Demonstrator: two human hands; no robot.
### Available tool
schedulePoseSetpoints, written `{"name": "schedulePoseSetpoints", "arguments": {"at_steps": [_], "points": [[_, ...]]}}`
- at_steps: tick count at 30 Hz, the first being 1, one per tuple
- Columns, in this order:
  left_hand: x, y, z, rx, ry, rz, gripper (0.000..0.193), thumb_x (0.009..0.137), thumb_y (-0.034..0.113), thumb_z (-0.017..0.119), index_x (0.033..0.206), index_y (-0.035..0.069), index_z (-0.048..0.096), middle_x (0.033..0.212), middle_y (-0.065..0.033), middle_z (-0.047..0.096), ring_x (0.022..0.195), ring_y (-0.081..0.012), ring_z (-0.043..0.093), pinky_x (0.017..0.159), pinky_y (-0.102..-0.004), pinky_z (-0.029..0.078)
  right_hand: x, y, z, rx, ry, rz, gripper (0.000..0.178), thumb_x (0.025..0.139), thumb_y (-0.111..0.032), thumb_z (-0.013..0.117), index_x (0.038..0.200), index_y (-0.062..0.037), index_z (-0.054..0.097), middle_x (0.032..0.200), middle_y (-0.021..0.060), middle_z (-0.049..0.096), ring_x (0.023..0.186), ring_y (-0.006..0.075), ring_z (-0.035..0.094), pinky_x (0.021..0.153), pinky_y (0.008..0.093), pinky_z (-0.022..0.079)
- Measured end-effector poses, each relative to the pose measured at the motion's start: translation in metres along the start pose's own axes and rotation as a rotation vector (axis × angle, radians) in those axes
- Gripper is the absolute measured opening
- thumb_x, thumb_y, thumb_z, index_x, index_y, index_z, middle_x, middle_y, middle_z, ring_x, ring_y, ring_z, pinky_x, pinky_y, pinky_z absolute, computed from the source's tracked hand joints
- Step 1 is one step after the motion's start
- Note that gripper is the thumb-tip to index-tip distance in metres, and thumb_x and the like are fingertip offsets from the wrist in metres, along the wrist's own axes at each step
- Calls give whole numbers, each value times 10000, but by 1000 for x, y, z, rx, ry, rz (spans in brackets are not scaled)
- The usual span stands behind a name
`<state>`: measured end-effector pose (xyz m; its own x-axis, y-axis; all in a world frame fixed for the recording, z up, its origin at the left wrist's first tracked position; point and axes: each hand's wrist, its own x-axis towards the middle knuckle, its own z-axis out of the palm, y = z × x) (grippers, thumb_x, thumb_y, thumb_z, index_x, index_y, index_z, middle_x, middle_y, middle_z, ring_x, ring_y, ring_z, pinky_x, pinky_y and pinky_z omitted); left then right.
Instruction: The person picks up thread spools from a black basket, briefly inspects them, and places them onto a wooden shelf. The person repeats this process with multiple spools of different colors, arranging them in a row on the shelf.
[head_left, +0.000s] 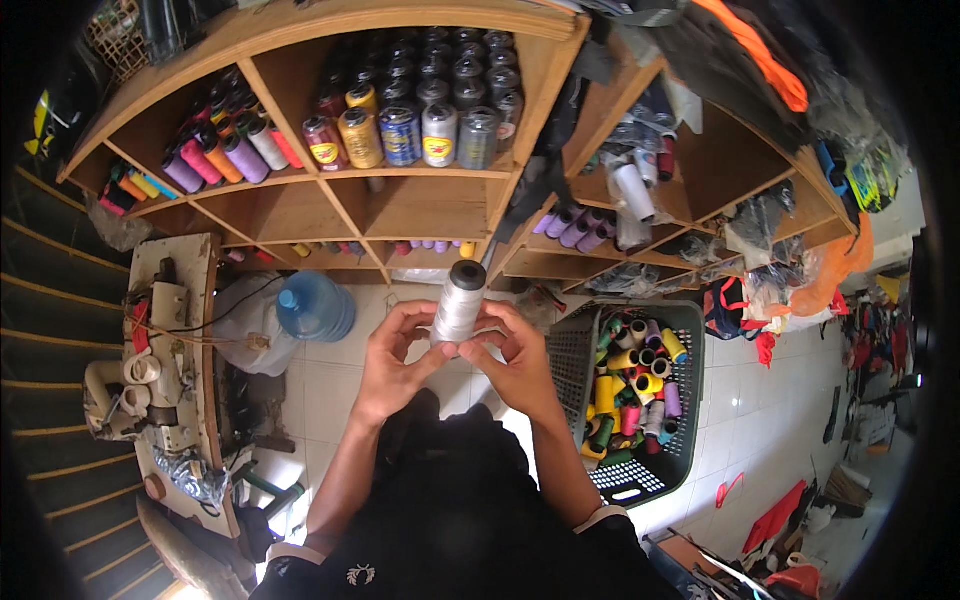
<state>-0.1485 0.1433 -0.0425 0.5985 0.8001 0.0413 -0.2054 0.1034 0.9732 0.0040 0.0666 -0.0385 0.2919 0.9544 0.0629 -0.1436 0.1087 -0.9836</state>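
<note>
Between my two hands, in front of my body, is a spool of white thread (459,308) with a black core end facing up. My left hand (402,352) grips its left side, thumb toward the bottom. From the right, my right hand (512,354) closes on the same spool, and the two thumbs nearly meet at its lower end. Low on the right stands a dark green plastic basket (570,372) holding many loose thread spools (640,385) in yellow, green, purple, red and other colours.
Ahead stands a wooden shelf (340,205) with rows of thread spools (400,135) in its upper compartments. Plastic-wrapped spools (632,190) lie in the right-hand shelf. At left are a sewing machine (165,330) on a table and a blue water jug (316,306) on the floor.
</note>
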Motion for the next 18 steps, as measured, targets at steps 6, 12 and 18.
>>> {"name": "schedulePoseSetpoints", "arguments": {"at_steps": [6,12,18], "points": [[6,-40,-54,319,60,27,421,779,-77,679,1160,11,523,1107,-89,562,1056,-170,557,864,-319,497,17,79,29,-32,51,58,424,796,27,670,1196,-19,536,1134,92,542,1014,180,560,813,298,489],[45,-123,-84,297,228,-27,361,801,-68,651,1140,-23,535,1109,-114,565,1042,-186,572,888,-326,509,62,170,34,-122,154,55,425,799,50,653,1199,-28,533,1153,106,527,1032,188,573,806,297,500],[98,-218,-107,257,433,-53,256,846,-44,613,1097,-31,563,1069,-109,591,1015,-181,583,827,-315,529,130,260,17,-235,134,-2,384,813,-7,660,1178,-6,540,1119,127,571,1033,221,591,817,311,512]]}}
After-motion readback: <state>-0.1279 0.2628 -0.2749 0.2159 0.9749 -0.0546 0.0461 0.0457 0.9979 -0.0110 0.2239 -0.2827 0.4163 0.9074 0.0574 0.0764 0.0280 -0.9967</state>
